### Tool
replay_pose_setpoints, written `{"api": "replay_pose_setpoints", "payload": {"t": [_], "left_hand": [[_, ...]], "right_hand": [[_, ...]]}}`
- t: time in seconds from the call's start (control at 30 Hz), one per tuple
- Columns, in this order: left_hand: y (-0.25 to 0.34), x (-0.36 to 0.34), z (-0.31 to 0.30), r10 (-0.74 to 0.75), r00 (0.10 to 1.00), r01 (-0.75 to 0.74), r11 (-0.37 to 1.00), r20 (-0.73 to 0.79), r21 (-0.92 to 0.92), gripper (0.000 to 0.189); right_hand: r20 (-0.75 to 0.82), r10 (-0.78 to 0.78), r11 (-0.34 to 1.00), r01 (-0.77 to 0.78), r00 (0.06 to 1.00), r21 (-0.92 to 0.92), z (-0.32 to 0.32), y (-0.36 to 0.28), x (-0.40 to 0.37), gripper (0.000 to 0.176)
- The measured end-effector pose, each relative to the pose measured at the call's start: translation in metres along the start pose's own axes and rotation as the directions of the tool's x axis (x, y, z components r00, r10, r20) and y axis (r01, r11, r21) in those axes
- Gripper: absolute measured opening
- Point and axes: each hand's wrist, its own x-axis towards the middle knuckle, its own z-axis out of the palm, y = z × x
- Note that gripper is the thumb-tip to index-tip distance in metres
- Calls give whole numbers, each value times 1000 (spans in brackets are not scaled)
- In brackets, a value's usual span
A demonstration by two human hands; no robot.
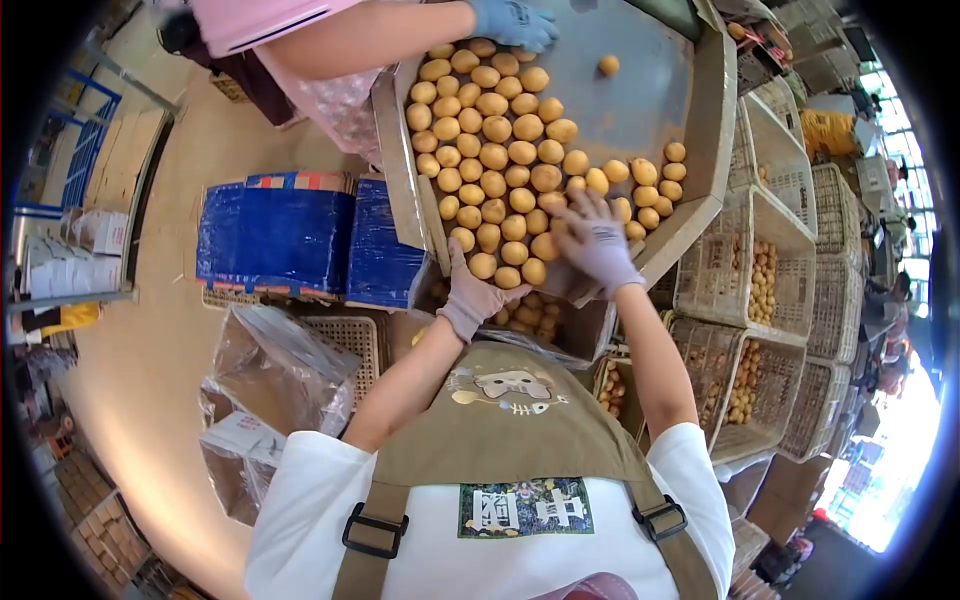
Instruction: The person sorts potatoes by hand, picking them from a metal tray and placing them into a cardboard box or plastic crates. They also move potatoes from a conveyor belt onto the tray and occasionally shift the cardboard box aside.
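Observation:
Many round yellow-orange fruits (495,157) lie on a grey tray table (640,95) with raised edges. My left hand (474,293), in a pale glove, is at the table's near-left corner, fingers spread beside the front fruits. In a similar glove, my right hand (597,243) reaches over the fruits at the near side, fingers spread and touching some; whether one is held is unclear. Below the near edge, between my hands, a box (585,330) holds more fruits.
Another person's blue-gloved hand (513,24) rests at the table's far left. White crates (781,206) with fruits stand on the right. Blue-wrapped boxes (275,237), an empty crate (352,340) and a plastic-lined box (270,385) stand on the left.

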Motion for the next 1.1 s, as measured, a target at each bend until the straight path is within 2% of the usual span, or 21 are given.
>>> {"api": "replay_pose_setpoints", "payload": {"t": [0.1,0.13,0.17,0.23,0.3,0.33,0.37,0.43,0.5,0.57,0.6,0.63,0.7,0.73,0.77,0.83,0.9,0.97,1.0,1.03,1.1], "left_hand": [[-3,-3,16,52,997,-51,999,-62,13,109],[-3,-1,13,45,998,-44,999,-45,13,109],[-3,0,10,33,999,-33,999,-32,14,110],[-3,4,2,23,999,-25,999,48,41,111],[0,6,-10,-18,998,15,999,65,40,114],[2,5,-9,-36,995,32,998,96,52,112],[3,6,-12,-57,988,61,998,143,-22,113],[-1,1,1,-6,999,5,1000,32,27,112],[-1,2,0,-25,998,25,1000,-50,7,113],[2,-1,1,-69,992,61,995,103,80,113],[3,-2,2,-81,996,80,996,29,38,112],[2,-3,7,-59,998,59,995,-4,75,113],[-3,-2,13,10,997,1,990,-82,139,117],[-2,0,7,3,995,8,994,-101,110,117],[-1,1,2,-13,999,16,993,-29,116,117],[-2,1,0,-27,999,29,998,-33,48,117],[-2,-3,6,-17,997,20,999,-79,35,113],[-1,-1,2,-19,996,12,996,84,84,113],[0,0,4,-15,996,3,992,93,130,113],[-1,-1,7,-15,998,11,997,62,71,113],[1,2,-3,-45,996,44,999,75,12,113]], "right_hand": [[-35,185,982,-186,982,-29,-4,32,20,28],[-189,151,986,-133,970,103,-6,25,36,23],[-167,145,982,-122,975,142,-8,17,50,23],[87,208,975,-213,974,61,-10,-12,80,27],[212,388,921,-377,897,-93,-4,-33,104,32],[217,372,927,-371,902,-49,3,-31,112,32],[211,368,928,-373,906,-14,8,-23,119,31],[258,377,925,-374,890,-60,4,-15,123,34],[190,358,929,-369,914,24,6,1,116,34],[-7,416,903,-412,909,122,14,14,105,26],[-37,441,889,-431,897,155,18,20,101,25],[-58,463,875,-445,885,194,19,23,97,25],[-43,390,914,-381,920,140,21,26,88,27],[4,389,912,-385,921,139,13,21,87,32],[49,384,912,-387,922,136,8,17,88,37],[124,306,941,-320,944,110,5,10,91,47],[234,336,935,-353,912,35,4,-3,96,49],[302,415,909,-406,858,-96,1,-12,112,50],[342,439,897,-426,831,-117,-10,-17,120,48],[310,438,896,-437,844,-76,1,-7,123,46],[160,381,886,-409,911,218,-6,-2,107,41]]}}
